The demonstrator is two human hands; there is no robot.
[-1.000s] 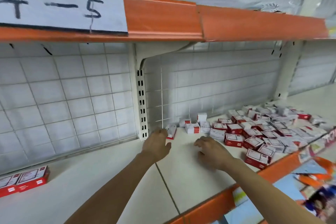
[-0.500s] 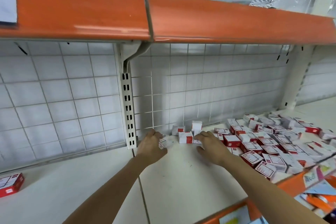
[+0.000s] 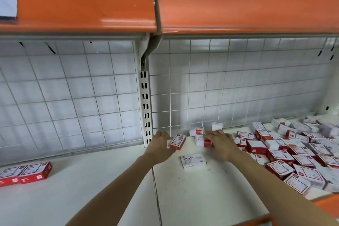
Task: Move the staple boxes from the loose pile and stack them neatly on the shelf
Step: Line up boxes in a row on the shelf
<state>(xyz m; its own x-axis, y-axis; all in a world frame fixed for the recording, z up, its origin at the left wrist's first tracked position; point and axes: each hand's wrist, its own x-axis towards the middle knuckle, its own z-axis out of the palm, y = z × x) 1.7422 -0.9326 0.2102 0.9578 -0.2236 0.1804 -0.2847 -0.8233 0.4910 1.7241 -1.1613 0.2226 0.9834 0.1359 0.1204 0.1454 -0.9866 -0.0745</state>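
L hand (image 3: pixel 161 145) grips glossy red-white carton (image 3: pixel 178 141); R hand (image 3: pixel 221 143) blurred.

the only print that reads clearly is on the white staple box (image 3: pixel 193 161) lying flat at lower centre of the frame: its top face says "staples" in dark capitals, and the same word "staples" is repeated smaller along its front side. finer lines beneath the top word are too small to make out. the red and white boxes of the loose pile (image 3: pixel 286 154) at right and the two red boxes (image 3: pixel 25 173) at lower left carry framed labels, all too blurred to read.
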